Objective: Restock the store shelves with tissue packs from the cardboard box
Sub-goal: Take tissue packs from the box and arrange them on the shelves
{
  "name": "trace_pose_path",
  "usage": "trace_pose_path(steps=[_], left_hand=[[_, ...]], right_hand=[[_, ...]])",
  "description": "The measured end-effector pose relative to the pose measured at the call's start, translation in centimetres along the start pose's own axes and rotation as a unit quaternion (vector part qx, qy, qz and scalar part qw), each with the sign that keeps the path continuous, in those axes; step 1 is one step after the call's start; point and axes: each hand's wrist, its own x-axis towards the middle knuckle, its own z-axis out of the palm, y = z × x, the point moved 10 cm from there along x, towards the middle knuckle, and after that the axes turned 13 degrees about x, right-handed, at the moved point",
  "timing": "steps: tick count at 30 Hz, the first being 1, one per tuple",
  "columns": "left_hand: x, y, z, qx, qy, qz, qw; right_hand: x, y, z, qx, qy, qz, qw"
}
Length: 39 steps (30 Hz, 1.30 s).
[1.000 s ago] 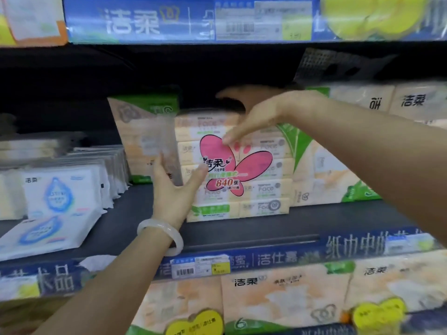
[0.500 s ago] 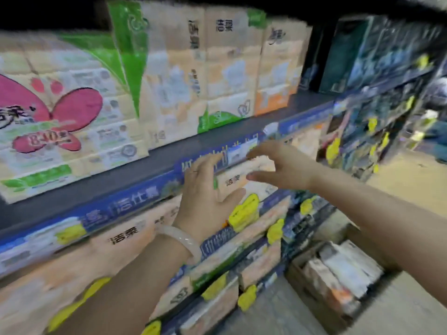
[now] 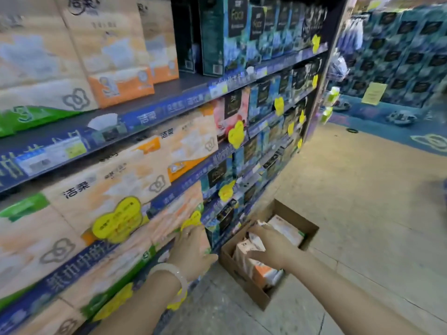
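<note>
My right hand (image 3: pixel 271 245) is down in the open brown cardboard box (image 3: pixel 244 284) on the floor, fingers curled over a glossy plastic-wrapped tissue pack (image 3: pixel 249 240); blur hides whether I'm really gripping it. More rectangular packs, pale with orange ends, stand packed under and beside that hand. My left hand (image 3: pixel 193 252), smooth pale bangle (image 3: pixel 169 274) on the wrist, fingers fairly straight, holds nothing, just left of the box against the peach-and-white packs on the low shelf (image 3: pixel 154 209).

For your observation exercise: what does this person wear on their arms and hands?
Both forearms are bare, with no sleeves or gloves in view. The left hand has a smooth, pale, translucent bangle round its wrist. The right hand shows no jewellery.
</note>
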Motion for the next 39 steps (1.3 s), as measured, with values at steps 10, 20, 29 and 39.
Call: trace_pose_path(steps=[10, 20, 29, 39], left_hand=[[8.8, 9.1, 11.8, -0.024, -0.11, -0.059, 0.992], [23.8, 12.2, 18.5, -0.104, -0.158, -0.125, 0.974], [32.2, 8.6, 29.9, -0.161, -0.218, -0.24, 0.932], [39.1, 0.6, 46.8, -0.226, -0.16, -0.376, 0.884]], right_hand=[[1.6, 18.4, -2.2, 0.034, -0.051, 0.122, 0.991], [13.6, 30.7, -3.2, 0.068, -0.097, 0.161, 0.98], [25.5, 40.3, 2.6, 0.101, -0.192, 0.205, 0.954], [37.4, 48.5, 22.1, 0.12, -0.254, 0.226, 0.933]])
